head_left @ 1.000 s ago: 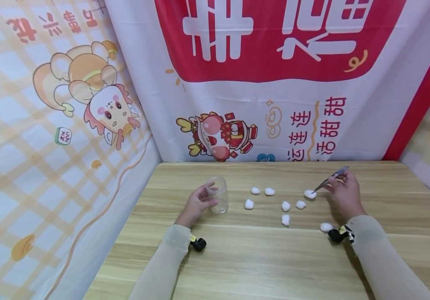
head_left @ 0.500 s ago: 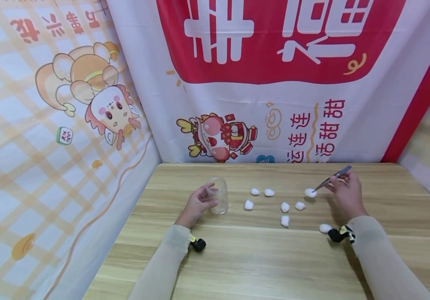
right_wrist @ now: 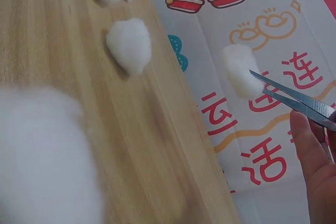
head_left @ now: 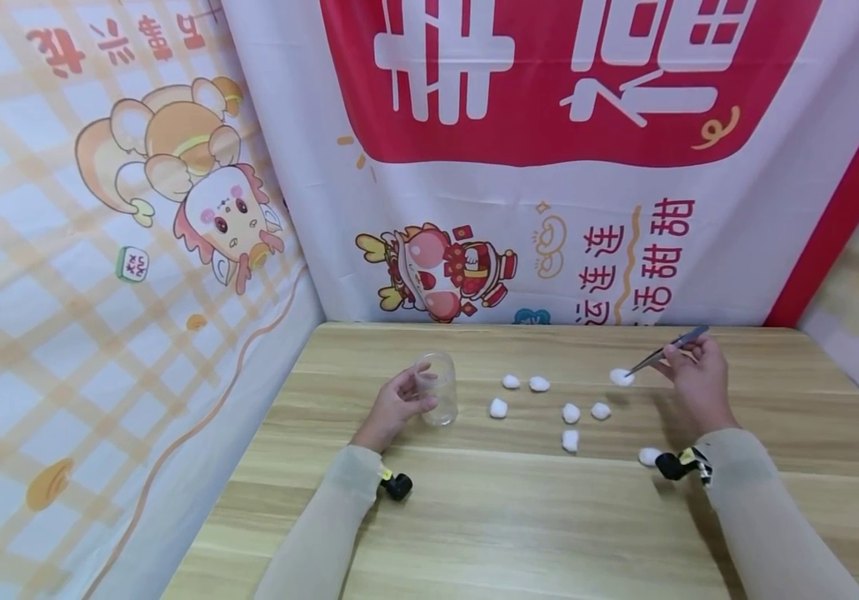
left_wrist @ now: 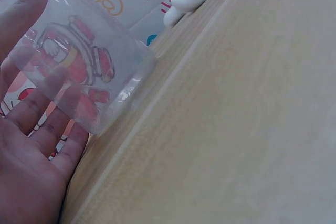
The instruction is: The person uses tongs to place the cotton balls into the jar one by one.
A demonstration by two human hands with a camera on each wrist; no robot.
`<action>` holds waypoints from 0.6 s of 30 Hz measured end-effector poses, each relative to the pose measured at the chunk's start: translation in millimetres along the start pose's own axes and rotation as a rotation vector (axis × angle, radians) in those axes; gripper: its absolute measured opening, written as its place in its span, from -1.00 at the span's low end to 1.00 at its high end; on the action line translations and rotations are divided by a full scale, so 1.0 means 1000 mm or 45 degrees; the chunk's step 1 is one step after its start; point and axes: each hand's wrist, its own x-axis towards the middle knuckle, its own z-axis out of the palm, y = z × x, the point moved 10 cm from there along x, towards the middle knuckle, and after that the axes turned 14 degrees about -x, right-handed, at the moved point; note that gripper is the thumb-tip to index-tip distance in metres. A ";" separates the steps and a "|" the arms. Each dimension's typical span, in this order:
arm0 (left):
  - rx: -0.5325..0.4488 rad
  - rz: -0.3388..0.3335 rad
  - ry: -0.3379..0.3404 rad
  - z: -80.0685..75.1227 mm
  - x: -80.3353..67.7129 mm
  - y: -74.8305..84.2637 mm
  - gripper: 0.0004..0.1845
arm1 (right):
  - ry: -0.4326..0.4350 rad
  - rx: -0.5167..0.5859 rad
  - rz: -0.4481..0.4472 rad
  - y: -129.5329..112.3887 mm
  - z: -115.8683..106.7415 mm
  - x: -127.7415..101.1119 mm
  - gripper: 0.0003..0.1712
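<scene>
one cotton ball [head_left: 621, 377] rides just above the desk [head_left: 519, 517], pinched in the tweezers [head_left: 667, 349] that the right hand [head_left: 695, 375] grips. left hand [head_left: 393, 406] curls round the clear plastic cup [head_left: 437, 387]. six loose cotton balls [head_left: 571, 412] lie between.

Six loose cotton balls [head_left: 571, 412] dot the table [head_left: 519, 533] between the cup [head_left: 438, 389] and the right hand [head_left: 695, 375]; its near half lies open.
</scene>
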 end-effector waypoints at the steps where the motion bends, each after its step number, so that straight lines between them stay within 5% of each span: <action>1: -0.001 -0.004 0.001 0.000 0.000 0.000 -0.21 | 0.002 -0.007 0.005 -0.001 0.000 0.000 -0.83; 10: -0.039 -0.075 -0.014 0.001 -0.001 0.001 -0.23 | 0.016 0.093 0.017 -0.008 0.001 0.000 -0.79; 18: -0.038 -0.090 -0.038 0.013 -0.011 0.024 -0.24 | 0.021 0.041 0.025 -0.015 0.006 0.000 -0.80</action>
